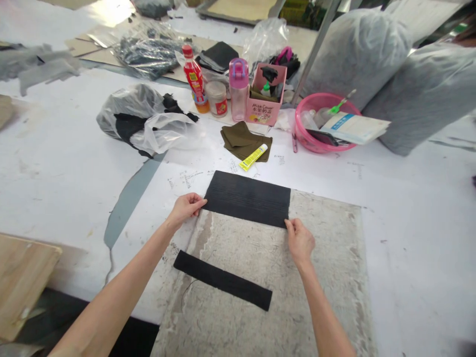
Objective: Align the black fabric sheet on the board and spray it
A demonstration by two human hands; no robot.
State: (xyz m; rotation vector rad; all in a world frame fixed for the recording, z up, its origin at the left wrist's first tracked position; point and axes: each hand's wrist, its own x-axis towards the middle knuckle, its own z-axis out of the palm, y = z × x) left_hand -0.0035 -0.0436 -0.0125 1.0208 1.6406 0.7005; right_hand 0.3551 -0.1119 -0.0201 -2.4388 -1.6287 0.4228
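Spread across the far edge of a worn grey board [327, 267] is a wide black fabric piece [247, 198] with faint lines along it. My left hand [188, 207] pinches its near left corner between thumb and fingers. At the near right corner, my right hand [299, 239] grips the same fabric with closed fingertips. Closer to me, a narrow black fabric strip [223, 278] lies slantwise on the board, touched by neither hand. A thin dark thread curls beside the strip.
Beyond the board lie brown fabric pieces [241, 139] with a yellow tube [253, 157] on top. Behind stand a red-capped bottle [195, 82], a jar [216, 99], a pink bottle [239, 94] and a pink box [265, 110]. A pink basin [305, 136] and bulging bags [360, 54] are right.
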